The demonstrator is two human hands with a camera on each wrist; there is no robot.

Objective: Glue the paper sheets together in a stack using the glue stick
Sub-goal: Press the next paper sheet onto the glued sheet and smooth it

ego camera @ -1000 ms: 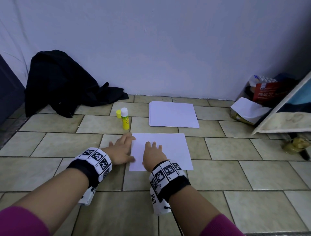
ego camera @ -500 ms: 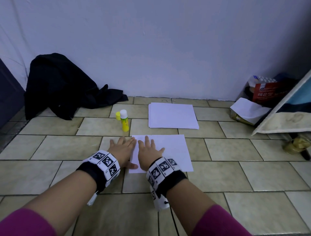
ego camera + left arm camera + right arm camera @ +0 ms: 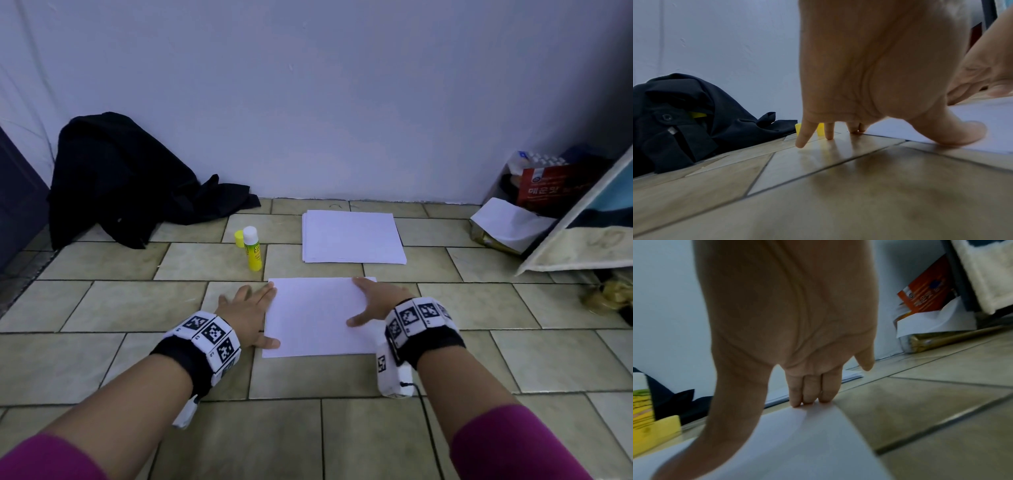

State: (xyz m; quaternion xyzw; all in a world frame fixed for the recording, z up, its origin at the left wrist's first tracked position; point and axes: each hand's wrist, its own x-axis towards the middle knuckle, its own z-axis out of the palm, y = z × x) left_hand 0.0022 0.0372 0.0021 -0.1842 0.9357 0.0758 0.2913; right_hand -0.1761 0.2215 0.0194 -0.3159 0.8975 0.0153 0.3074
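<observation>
Beige tiled floor (image 3: 130, 308), near sheet of paper (image 3: 315, 318) at centre, paper stack (image 3: 352, 236) and upright glue stick (image 3: 252, 251) toward the wall edge, black garment (image 3: 120, 178) at far left corner

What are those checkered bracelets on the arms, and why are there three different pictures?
The bracelets hold little cameras. One picture comes from a camera on the person's head, the other two from each wrist, looking along the fingers. On the tiled floor lies a paper sheet. The left hand lies flat at its left edge, thumb on the paper; the right hand presses flat on its right side. Neither holds anything. Behind stand a glue stick, its yellow cap beside it, and a paper stack.
</observation>
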